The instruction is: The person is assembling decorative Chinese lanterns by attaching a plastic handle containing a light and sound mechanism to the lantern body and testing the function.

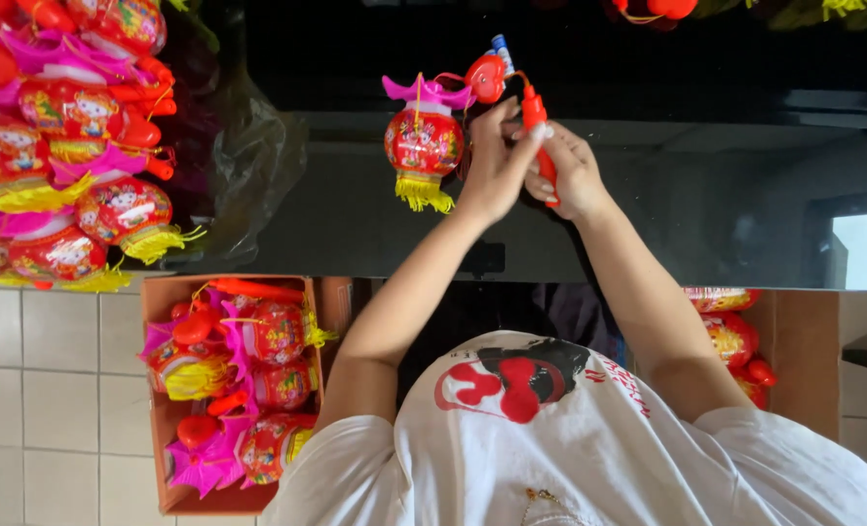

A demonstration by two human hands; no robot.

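A red toy lantern (424,144) with a pink roof and a yellow tassel hangs beside my hands over a dark tabletop (356,224). A cord joins it to a red heart-shaped piece (487,78) and a red stick handle (534,107). My right hand (572,177) is wrapped around the lower part of the handle. My left hand (497,161) pinches the handle near its top, right next to the lantern. A small blue and white part (503,46) sticks out beyond the heart piece.
A clear plastic bag (248,166) of several like lanterns (73,146) lies at the table's left. A cardboard box (156,429) of lanterns stands on the tiled floor (54,390) at lower left. Another cardboard box (799,351) with lanterns (731,336) is at right.
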